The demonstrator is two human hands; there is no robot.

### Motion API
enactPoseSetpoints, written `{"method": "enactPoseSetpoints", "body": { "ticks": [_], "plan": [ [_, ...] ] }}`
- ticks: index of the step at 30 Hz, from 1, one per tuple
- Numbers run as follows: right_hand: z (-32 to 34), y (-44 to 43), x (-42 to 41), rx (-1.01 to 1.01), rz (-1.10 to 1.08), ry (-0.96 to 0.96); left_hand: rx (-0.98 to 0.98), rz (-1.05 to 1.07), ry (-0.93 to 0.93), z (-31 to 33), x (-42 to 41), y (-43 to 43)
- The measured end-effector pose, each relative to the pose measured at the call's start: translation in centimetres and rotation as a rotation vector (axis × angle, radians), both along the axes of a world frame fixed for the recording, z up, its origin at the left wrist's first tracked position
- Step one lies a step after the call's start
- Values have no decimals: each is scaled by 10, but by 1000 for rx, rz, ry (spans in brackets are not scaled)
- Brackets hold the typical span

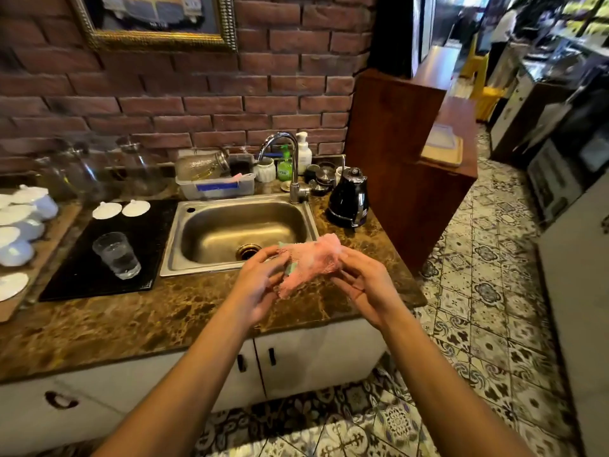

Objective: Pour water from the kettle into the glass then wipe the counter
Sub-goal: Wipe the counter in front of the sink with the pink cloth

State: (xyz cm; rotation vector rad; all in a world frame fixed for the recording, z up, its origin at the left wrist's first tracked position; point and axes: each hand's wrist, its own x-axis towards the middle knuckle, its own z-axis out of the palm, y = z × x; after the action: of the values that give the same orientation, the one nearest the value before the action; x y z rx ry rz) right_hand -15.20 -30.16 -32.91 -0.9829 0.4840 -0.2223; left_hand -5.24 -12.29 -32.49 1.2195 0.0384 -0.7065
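Above the front edge of the brown marbled stone counter (pixel 164 311), a crumpled pink cloth (pixel 311 263) is gripped from both sides by the left hand (pixel 260 288) and right hand (pixel 365 285). Just behind it lies the stainless steel sink (pixel 230 232). Right of the sink stands the black electric kettle (pixel 349 199); left, a clear glass of water (pixel 117 255) sits on a black mat (pixel 82 275).

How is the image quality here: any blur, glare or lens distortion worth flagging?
Head view: wide-angle bending curves the counter edge and brick wall; the glass jugs at left are smeared by blur; glare streaks the sink basin and kettle; the pink cloth and both hands, left hand, right hand, read slightly soft.
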Motion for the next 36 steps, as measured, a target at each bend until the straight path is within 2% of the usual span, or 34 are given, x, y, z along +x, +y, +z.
{"method": "enactPoseSetpoints", "body": {
  "ticks": [8, 14, 23, 29, 31, 36],
  "plan": [
    [-32, -56, -14, 14, 18, 48, 104, -19, 7, -28, -3, -51],
    [-63, -82, -2, -68, 51, 126, 192, -77, 8, -61, 20, -84],
    [-128, -138, 49, -335, 17, 454, 343, -144, 81, -127, 66, -146],
    [-163, -161, 78, -580, 89, 682, 405, -223, 167, -158, 88, -166],
    [-170, -164, 85, -666, 123, 740, 419, -255, 196, -167, 94, -172],
    [-185, -171, 96, -729, 185, 804, 457, -299, 220, -185, 106, -178]
  ]
}}
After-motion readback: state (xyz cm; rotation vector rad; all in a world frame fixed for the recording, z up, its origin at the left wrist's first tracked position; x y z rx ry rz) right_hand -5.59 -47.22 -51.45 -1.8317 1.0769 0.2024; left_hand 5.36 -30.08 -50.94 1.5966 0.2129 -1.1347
